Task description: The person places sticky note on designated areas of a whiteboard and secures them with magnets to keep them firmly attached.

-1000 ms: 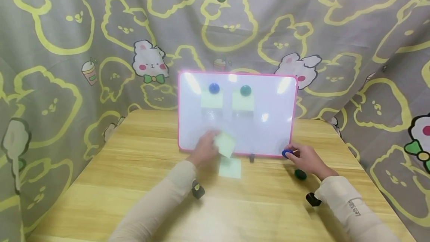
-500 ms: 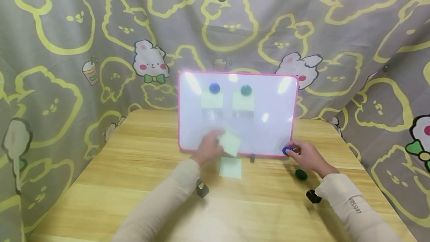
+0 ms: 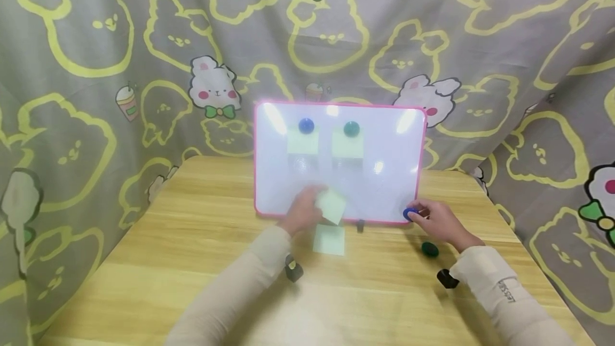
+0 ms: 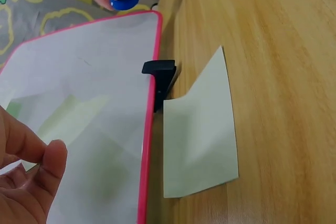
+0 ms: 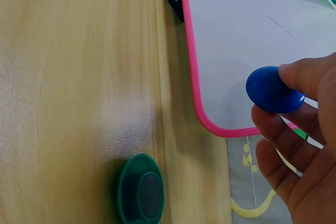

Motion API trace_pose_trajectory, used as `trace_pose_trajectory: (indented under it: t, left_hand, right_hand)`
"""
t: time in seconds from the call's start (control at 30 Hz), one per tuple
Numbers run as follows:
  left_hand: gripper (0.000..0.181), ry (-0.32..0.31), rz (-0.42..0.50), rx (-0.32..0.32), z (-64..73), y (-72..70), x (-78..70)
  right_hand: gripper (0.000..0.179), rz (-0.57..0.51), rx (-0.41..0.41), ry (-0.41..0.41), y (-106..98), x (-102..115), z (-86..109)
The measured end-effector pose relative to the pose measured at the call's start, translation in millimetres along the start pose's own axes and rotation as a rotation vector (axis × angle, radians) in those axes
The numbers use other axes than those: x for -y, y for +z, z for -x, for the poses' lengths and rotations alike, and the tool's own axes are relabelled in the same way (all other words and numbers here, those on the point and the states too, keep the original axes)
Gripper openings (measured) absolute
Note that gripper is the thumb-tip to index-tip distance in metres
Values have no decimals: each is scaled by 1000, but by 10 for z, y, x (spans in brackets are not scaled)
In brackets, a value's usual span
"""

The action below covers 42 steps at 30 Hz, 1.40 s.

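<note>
My left hand (image 3: 304, 211) pinches a pale green sticky note (image 3: 331, 206) between thumb and fingers, in front of the lower part of a pink-framed whiteboard (image 3: 379, 191). Another sticky note (image 4: 202, 135) lies on the table below the board, its edges curling up. At the board's lower right corner, my right hand (image 3: 439, 221) holds a round blue magnet (image 5: 273, 90) between thumb and fingertips. Higher up on the board, two sticky notes hang side by side, the left one under a blue magnet (image 3: 306, 126), the right one under a green magnet (image 3: 352, 128).
A loose green magnet (image 5: 140, 190) lies on the wooden table (image 3: 192, 260), near my right wrist, its dark underside showing. A black foot (image 4: 160, 80) supports the board's bottom edge. Behind stands a grey patterned curtain (image 3: 269, 31).
My left hand has moved a little to the right with the sticky note. My right hand has lifted the blue magnet slightly along the board's corner.
</note>
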<state>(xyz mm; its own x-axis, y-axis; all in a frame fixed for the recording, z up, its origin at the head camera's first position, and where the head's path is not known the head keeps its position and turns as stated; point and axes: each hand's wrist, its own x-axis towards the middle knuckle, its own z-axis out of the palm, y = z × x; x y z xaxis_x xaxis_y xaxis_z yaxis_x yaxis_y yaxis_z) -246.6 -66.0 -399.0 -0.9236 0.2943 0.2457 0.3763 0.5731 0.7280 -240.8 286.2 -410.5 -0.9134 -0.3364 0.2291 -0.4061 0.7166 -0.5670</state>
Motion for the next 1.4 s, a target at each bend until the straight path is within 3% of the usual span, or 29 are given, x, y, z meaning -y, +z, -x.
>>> trace_pose_trajectory:
  t: [0.3,0.47,0.83,0.97,1.17,1.4]
  left_hand:
    - [66,3,56,0,-57,26,-85]
    - [64,-24,46,13,-96,44,-145]
    - [63,-5,30,33,-177,132,-239]
    - [62,28,27,26,-211,174,-240]
    - [62,40,102,18,-242,225,-265]
    - [62,34,84,-5,-333,336,-195]
  right_hand:
    - [17,17,-22,-11,-48,20,-32]
    - [17,13,-29,-22,-62,-1,-70]
    - [17,9,-46,-16,-111,-41,-117]
    - [19,-3,-45,-3,-124,-51,-121]
    - [23,-35,-35,15,-138,-45,-152]
    - [23,-42,-40,36,-148,-91,-186]
